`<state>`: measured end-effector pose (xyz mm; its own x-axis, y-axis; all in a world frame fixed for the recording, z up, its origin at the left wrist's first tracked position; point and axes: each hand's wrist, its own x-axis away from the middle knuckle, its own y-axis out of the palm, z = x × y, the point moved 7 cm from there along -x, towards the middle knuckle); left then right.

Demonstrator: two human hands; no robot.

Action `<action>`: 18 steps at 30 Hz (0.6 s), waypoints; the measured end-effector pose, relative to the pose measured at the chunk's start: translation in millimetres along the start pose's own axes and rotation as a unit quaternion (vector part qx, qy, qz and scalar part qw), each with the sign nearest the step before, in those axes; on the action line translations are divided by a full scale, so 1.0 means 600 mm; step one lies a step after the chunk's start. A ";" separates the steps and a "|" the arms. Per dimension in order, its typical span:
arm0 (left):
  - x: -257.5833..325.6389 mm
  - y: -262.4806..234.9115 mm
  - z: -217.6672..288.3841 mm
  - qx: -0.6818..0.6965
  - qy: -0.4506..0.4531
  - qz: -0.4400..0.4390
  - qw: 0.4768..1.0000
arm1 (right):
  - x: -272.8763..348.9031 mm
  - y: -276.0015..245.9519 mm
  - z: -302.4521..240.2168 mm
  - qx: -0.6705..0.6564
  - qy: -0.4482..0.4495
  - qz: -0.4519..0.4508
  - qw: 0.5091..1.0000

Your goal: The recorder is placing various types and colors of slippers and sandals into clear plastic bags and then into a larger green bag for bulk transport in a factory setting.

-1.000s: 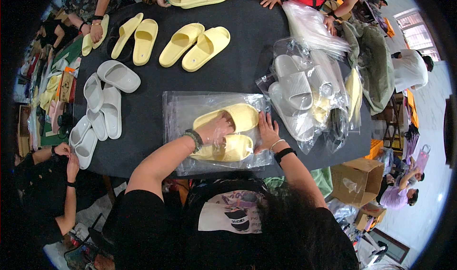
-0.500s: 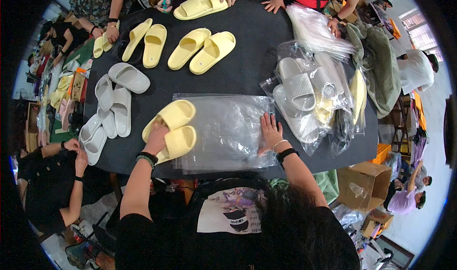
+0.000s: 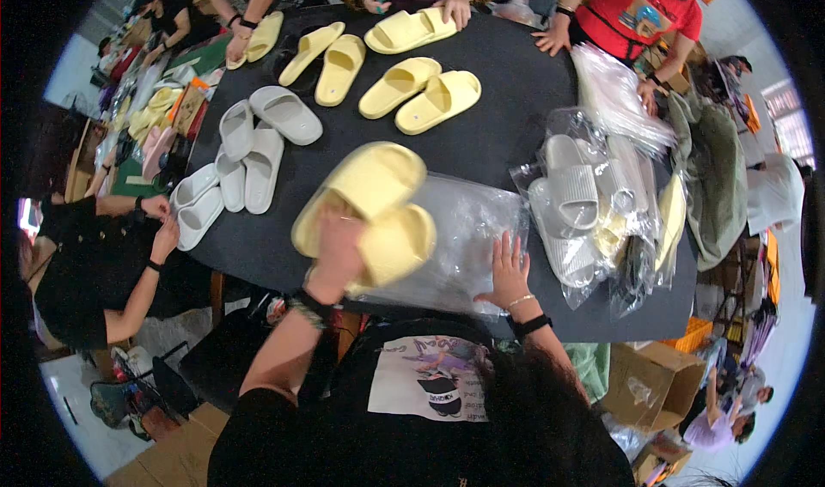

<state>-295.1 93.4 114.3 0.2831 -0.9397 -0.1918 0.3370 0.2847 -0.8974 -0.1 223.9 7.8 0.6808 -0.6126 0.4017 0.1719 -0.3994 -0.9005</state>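
Yellow foam slides (image 3: 365, 208), blurred but seemingly both clenched in your left hand (image 3: 337, 245), have lifted off the black table (image 3: 498, 118), while your right hand (image 3: 509, 268) still lies splayed, grasping nothing, on the emptied clear plastic bag (image 3: 464, 229).

Black printed shirt, beaded bracelet, black wristwatch.

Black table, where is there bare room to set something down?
Bare table between the yellow pair, grey slippers and clear bag. Crowded on the right with bagged slippers and the left edge.
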 end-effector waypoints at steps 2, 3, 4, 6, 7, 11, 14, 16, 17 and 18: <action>-0.004 0.077 0.083 0.085 0.001 -0.030 0.996 | 0.009 0.021 -0.006 0.001 0.006 -0.025 1.000; -0.006 0.119 0.111 0.088 0.011 -0.076 0.993 | 0.014 0.043 0.001 -0.005 0.021 -0.050 0.998; -0.005 0.158 0.131 0.091 0.020 -0.121 0.988 | 0.017 0.068 0.010 -0.011 0.037 -0.075 0.996; 0.012 0.248 0.131 0.012 0.039 -0.189 0.981 | 0.017 0.093 0.019 -0.009 0.041 -0.076 0.996; 0.022 0.272 0.117 0.020 0.047 -0.162 0.985 | 0.015 0.096 0.020 -0.018 0.034 -0.076 0.996; 0.024 0.258 0.083 0.022 0.050 -0.095 0.994 | 0.005 0.108 0.022 -0.024 0.036 -0.085 0.995; 0.013 0.229 0.016 0.009 -0.011 -0.099 0.995 | 0.010 0.111 0.035 -0.020 0.051 -0.067 0.996; 0.015 0.192 -0.042 -0.009 -0.035 -0.061 0.998 | 0.011 0.109 0.032 -0.021 0.032 -0.061 0.997; 0.019 0.173 -0.085 -0.003 -0.082 -0.042 0.996 | 0.009 0.110 0.030 -0.021 0.037 -0.078 0.996; 0.020 0.153 -0.125 0.005 -0.124 -0.024 0.992 | 0.007 0.112 0.032 -0.022 0.046 -0.093 0.994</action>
<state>-328.3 93.9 -0.3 0.4787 -0.8769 -0.0433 0.3642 0.2432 -0.8990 27.8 207.7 -54.1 0.5724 -0.5836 0.5760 0.2560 -0.5402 -0.8017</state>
